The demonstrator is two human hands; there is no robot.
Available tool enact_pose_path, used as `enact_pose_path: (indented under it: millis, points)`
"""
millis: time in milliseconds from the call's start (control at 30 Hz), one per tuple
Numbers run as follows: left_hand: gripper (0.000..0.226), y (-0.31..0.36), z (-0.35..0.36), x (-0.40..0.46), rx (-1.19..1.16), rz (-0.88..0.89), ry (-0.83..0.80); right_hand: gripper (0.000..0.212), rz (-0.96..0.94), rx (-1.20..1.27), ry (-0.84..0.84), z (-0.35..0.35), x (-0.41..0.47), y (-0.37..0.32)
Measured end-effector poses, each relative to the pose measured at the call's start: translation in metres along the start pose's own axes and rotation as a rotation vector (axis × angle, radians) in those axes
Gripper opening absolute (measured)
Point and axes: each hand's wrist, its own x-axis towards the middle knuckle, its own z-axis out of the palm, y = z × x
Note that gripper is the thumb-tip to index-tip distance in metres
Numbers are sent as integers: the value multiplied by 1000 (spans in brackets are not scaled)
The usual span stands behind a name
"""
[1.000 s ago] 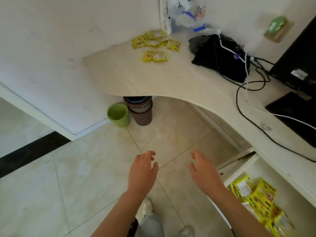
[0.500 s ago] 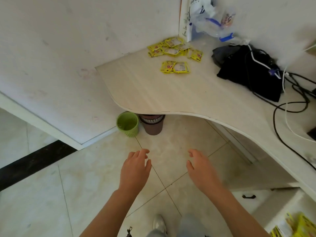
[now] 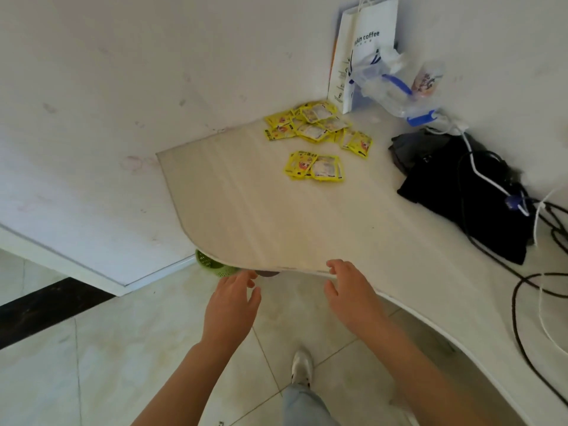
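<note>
The pale curved wooden desk [image 3: 246,210] fills the corner. On its right lies a black fabric bag [image 3: 455,192] draped with cables. A white paper coffee carrier bag [image 3: 368,23] leans on the wall, contents hidden. Both hands are empty, fingers loosely spread. The right hand [image 3: 350,296] is at the desk's edge and the left hand [image 3: 230,309] just short, likely reaching for the yellow foil sachets [image 3: 310,124] heaped by the wall, well apart. A green perforated plastic bin [image 3: 212,265] peeks out beneath the desk.

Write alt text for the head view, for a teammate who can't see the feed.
Two empty, open hands, left hand and right hand, reach toward the curved edge of a pale desk. Farther back on it lie yellow packets, with a white paper bag in the corner and a black bag to the right.
</note>
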Motion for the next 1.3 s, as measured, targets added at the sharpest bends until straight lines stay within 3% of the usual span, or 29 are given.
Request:
enact_pose_path:
  millis: [467,933,1133,1300]
  points:
    - [23,56,23,164,5,-17,-61,38,2,11,-47,-62,171,19]
    - [31,69,52,313,28,52,-303,37,315,168,-48,-63,309,30]
    - [35,85,72,362,34,31,-270,41,431,224,-69,-56,350,35]
    - [44,102,89,391,11,-65,-208,51,505,230,-185,-57,379,43]
